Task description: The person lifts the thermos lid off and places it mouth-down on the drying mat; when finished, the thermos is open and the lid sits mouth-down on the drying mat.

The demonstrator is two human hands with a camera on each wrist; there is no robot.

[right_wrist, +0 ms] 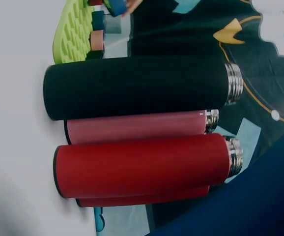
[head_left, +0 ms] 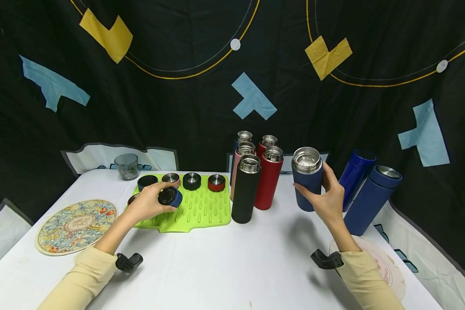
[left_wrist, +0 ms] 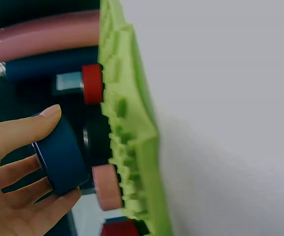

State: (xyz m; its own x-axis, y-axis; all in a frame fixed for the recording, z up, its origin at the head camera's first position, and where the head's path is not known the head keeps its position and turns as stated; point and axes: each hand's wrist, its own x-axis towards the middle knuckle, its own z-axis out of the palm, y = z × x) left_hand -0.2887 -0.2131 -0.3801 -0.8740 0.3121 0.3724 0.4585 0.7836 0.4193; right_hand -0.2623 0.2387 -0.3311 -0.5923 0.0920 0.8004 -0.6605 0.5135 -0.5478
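Note:
My left hand (head_left: 150,202) pinches a dark blue bottle lid (head_left: 177,199) above the green mat. In the left wrist view the lid (left_wrist: 61,157) is tilted, with the thumb on one side and fingers on the other. On the mat stand several more lids, among them a pink one (head_left: 171,179), a black one (head_left: 191,182) and a red one (head_left: 216,184). My right hand (head_left: 328,196) grips a dark blue thermos bottle (head_left: 307,183) around its upper body, its metal mouth uncovered. That bottle (right_wrist: 245,196) shows at the lower right in the right wrist view.
Uncapped bottles, including a black one (head_left: 246,193) and a red one (head_left: 268,183), cluster beside the green mat (head_left: 209,215). Two blue bottles with lids, the nearer one (head_left: 372,202), stand at the right. A grey cup (head_left: 126,167) and a patterned round mat (head_left: 77,226) lie left.

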